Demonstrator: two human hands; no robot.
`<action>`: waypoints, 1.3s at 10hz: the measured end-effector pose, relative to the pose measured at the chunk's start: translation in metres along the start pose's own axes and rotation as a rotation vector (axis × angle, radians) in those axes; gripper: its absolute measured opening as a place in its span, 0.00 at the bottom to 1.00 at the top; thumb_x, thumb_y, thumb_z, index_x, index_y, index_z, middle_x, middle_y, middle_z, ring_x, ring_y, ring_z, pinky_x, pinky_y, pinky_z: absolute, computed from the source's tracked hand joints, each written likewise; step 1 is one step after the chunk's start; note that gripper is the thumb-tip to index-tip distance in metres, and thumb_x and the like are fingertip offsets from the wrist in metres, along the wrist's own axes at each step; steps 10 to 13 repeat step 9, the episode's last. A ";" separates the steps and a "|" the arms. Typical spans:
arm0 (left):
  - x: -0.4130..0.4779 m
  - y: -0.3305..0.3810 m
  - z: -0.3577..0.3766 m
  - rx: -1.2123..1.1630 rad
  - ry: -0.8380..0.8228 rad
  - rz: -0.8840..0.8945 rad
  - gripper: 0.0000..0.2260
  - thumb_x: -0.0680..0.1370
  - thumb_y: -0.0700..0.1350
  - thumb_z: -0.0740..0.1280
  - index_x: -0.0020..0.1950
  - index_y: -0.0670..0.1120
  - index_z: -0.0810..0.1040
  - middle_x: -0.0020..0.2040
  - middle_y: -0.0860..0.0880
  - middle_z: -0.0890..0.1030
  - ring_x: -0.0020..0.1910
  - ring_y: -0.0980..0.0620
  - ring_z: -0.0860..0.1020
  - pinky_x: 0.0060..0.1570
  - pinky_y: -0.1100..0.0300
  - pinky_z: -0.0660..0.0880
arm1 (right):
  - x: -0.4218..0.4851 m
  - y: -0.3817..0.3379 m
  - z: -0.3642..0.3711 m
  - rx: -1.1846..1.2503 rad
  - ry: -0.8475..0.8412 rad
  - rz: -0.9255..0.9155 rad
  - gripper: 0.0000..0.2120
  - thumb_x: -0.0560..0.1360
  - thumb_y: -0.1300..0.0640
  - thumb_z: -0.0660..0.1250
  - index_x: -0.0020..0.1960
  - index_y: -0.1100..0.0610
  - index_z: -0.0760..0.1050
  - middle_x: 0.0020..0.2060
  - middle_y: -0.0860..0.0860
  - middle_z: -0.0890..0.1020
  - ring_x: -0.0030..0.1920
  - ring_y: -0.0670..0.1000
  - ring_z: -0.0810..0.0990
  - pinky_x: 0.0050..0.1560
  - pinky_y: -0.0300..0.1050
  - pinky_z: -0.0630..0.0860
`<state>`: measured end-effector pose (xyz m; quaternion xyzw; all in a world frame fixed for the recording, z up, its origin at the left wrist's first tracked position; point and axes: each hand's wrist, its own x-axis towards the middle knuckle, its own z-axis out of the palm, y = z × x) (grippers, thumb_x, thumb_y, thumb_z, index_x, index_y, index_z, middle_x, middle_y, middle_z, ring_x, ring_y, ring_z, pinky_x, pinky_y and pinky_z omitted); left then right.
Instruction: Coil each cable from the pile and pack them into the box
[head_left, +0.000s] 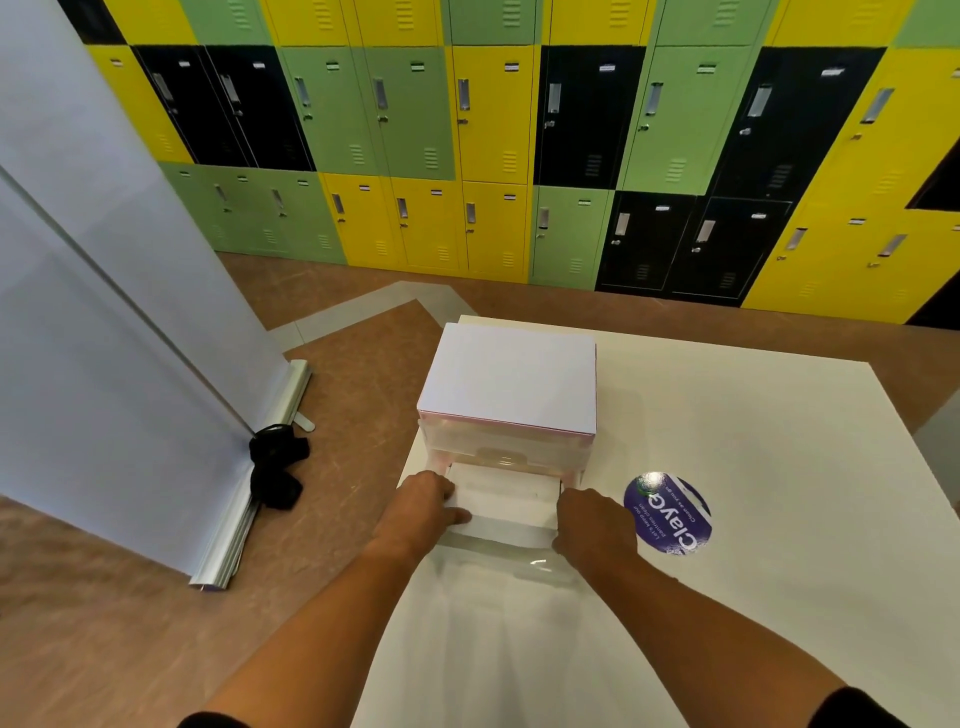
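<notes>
1. Lockers (493, 114) in yellow, green and black fill the wall behind the box (511, 384), which stands on a white table (753, 467) at that table's far left corner.
2. Its flat white lid faces up; its longer side runs left to right across the view, and its front faces the person.
3. One drawer (501, 493) stands pulled out of the box's front, its sliding axis pointing straight at the person.
4. Glare washes the drawer's inside to plain white, so what lies in it cannot be made out. Its clear front edge is blurred and hard to trace against the table.
5. At the drawer's left wall, the left hand (423, 501) has its grip closed on that wall, thumb lying along the side, fingertips hidden over the edge.
6. At the drawer's right wall, the right hand (592, 522) sits knuckles up, its grip curled on that wall, fingertips out of sight beneath the hand.
7. Both forearms reach up from the bottom edge, where dark sleeves are cut off.
8. Right of the box, near the right hand, a round purple sticker (667, 512) lies flat on the table, its print facing away from the person.
9. Left of the box, on the brown floor (337, 364), a pale banner (104, 312) stands on a metal base; a black bundle (278, 470) lies against that base, too dark to tell what it is.
</notes>
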<state>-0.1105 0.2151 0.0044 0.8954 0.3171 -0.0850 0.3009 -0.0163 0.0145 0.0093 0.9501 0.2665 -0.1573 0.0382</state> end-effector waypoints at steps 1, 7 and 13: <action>0.002 0.000 0.004 0.009 0.018 0.000 0.20 0.74 0.49 0.76 0.62 0.42 0.80 0.58 0.43 0.81 0.54 0.44 0.79 0.57 0.55 0.77 | -0.002 0.001 0.002 0.020 0.008 0.003 0.11 0.78 0.56 0.69 0.59 0.56 0.78 0.50 0.51 0.83 0.47 0.52 0.84 0.42 0.42 0.74; -0.030 0.041 0.030 0.414 0.173 0.428 0.10 0.81 0.47 0.65 0.61 0.51 0.82 0.58 0.51 0.80 0.55 0.50 0.75 0.52 0.59 0.76 | -0.033 0.032 -0.015 0.543 -0.062 -0.097 0.24 0.72 0.46 0.74 0.63 0.49 0.69 0.44 0.47 0.77 0.41 0.49 0.78 0.38 0.43 0.73; -0.027 0.078 0.025 0.272 0.010 0.366 0.13 0.80 0.51 0.68 0.63 0.50 0.81 0.61 0.51 0.80 0.57 0.51 0.79 0.62 0.59 0.76 | -0.037 0.065 -0.053 0.690 -0.069 -0.141 0.17 0.74 0.49 0.73 0.60 0.48 0.73 0.45 0.47 0.80 0.45 0.49 0.81 0.43 0.43 0.77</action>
